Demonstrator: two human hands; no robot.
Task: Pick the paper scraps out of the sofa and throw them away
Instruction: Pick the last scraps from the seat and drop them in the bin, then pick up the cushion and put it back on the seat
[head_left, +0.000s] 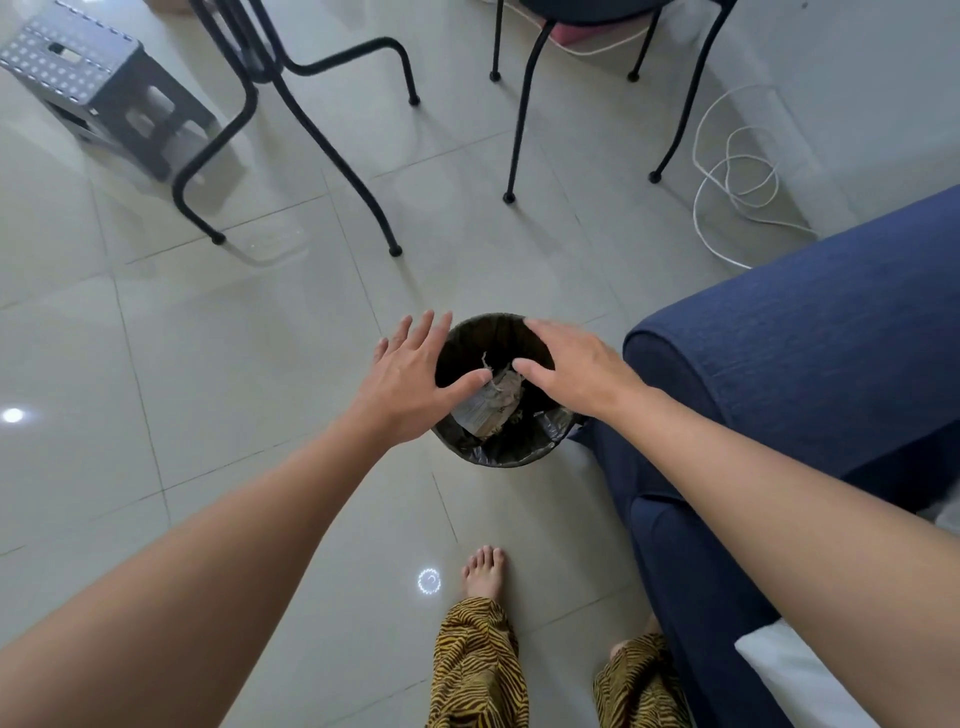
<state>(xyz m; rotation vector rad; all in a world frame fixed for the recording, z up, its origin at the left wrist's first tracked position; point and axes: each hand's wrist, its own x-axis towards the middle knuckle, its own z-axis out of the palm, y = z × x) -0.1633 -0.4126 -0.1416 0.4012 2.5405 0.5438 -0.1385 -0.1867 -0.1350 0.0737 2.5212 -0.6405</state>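
Note:
A small round bin (511, 451) lined with a black bag stands on the tiled floor beside the blue sofa (810, 332). Crumpled paper scraps (491, 402) lie inside it. My left hand (410, 374) hovers over the bin's left rim, fingers spread, palm down, holding nothing. My right hand (576, 369) hovers over the right rim, also spread and empty. The scraps show between the two thumbs.
Black metal table legs (332, 150) and chair legs (522, 109) stand on the floor beyond the bin. A grey folding step stool (104, 88) sits far left. A white cable (737, 182) coils near the wall. My bare feet (484, 571) stand just behind the bin.

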